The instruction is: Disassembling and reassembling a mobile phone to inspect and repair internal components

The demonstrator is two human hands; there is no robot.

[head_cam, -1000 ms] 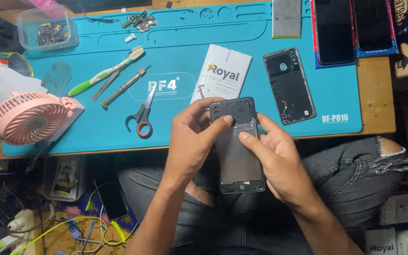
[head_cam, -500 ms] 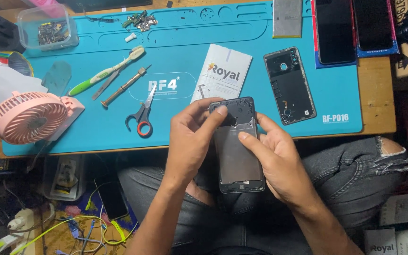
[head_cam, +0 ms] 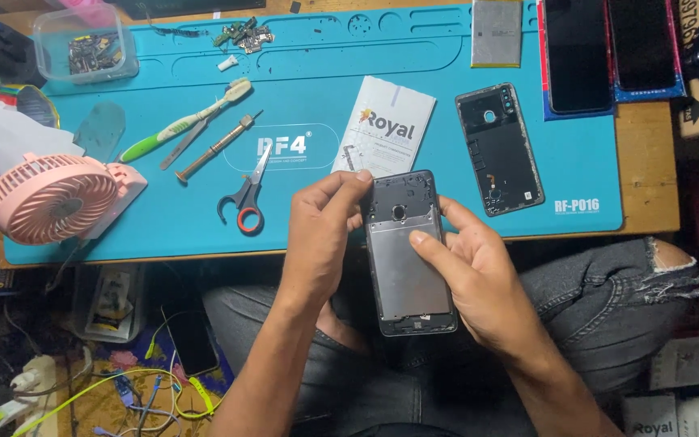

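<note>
both hands are gripping an opened phone [head_cam: 408, 259] with its back off, above the lap at the counter [head_cam: 649, 162] edge. left hand [head_cam: 323, 235] fingers are pinching its top left corner; right hand [head_cam: 479, 279] is cradling the right side, thumb lying on the metal plate. scissors [head_cam: 246, 198] are lying nearby on the blue mat [head_cam: 325, 48].

The open phone [head_cam: 408, 257] is dark grey with a silver middle. The work mat [head_cam: 317, 97] is bright blue. The little fan [head_cam: 54, 198] is pink. The scissors [head_cam: 246, 198] have black and red handles. The toothbrush [head_cam: 184, 121] is green and white
</note>
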